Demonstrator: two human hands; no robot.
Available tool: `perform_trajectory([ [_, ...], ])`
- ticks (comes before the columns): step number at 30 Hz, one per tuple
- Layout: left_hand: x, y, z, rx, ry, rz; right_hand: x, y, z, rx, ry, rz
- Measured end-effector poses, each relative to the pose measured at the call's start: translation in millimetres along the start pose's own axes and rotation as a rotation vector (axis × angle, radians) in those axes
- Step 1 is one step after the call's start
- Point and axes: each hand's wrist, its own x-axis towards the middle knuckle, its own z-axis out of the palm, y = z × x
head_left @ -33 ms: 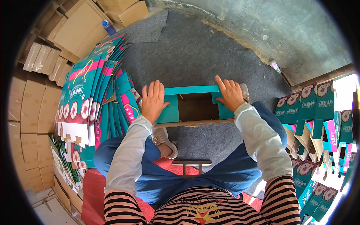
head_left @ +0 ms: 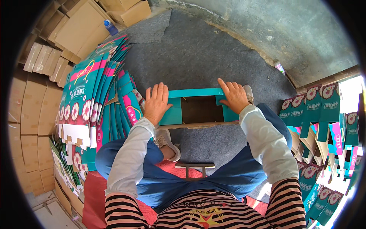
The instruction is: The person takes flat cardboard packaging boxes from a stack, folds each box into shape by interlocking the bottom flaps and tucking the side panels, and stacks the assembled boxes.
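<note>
Between my knees stands a teal cardboard box (head_left: pixel 173 115) with its open side facing up. Teal end flaps are folded inward, and brown cardboard shows inside through the gap between them. My left hand (head_left: pixel 155 103) rests over the box's left end, its fingers stretched out. On the opposite end lies my right hand (head_left: pixel 234 97), palm down, thumb and fingers apart. Neither hand is wrapped around anything. The underside of the box and its lower walls are hidden from above.
Flat teal and pink printed cartons (head_left: pixel 82 89) are piled to my left, before stacked brown boxes (head_left: pixel 34 103). A blue bottle (head_left: pixel 111 28) stands far left. Teal boxes (head_left: pixel 316 103) are stacked at right. A small wooden bar (head_left: pixel 195 166) lies between my legs; a wall (head_left: pixel 274 30) rises beyond.
</note>
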Motion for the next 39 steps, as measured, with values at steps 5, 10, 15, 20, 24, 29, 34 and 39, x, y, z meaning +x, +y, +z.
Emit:
perform_trajectory([
  [5,-4.6,-4.8,1.2,0.081,-0.049,0.199,-2.3,9.1,-5.2,0.127,-0.119,-0.136],
  [10,3.8,-4.6,-19.2,-0.008,-0.223,0.083,2.2,20.0,-4.1,0.295,-0.191,-0.262],
  [15,6.9,-22.4,-24.3,-0.219,-0.459,0.015,2.3,22.3,-8.6,0.303,-0.224,-0.342],
  [20,1.8,-55.7,-4.2,-0.653,-0.56,0.065,9.7,21.9,-11.9,0.386,-0.318,-0.318],
  [24,6.6,-61.0,2.2,-0.737,-0.683,-0.007,9.6,25.1,-6.6,0.555,-0.434,-0.201],
  [29,17.7,-60.8,-24.7,-1.134,-1.184,-0.479,11.7,31.0,1.9,0.565,-0.463,-0.13],
  [34,12.6,-64.1,-29.6,-1.082,-1.174,-0.243,29.0,27.0,-0.5,0.533,-0.636,-0.129],
  [39,5.7,-52.6,-14.4,-0.493,-0.869,0.026,43.7,10.1,-6.9,0.463,-0.662,-0.124],
])
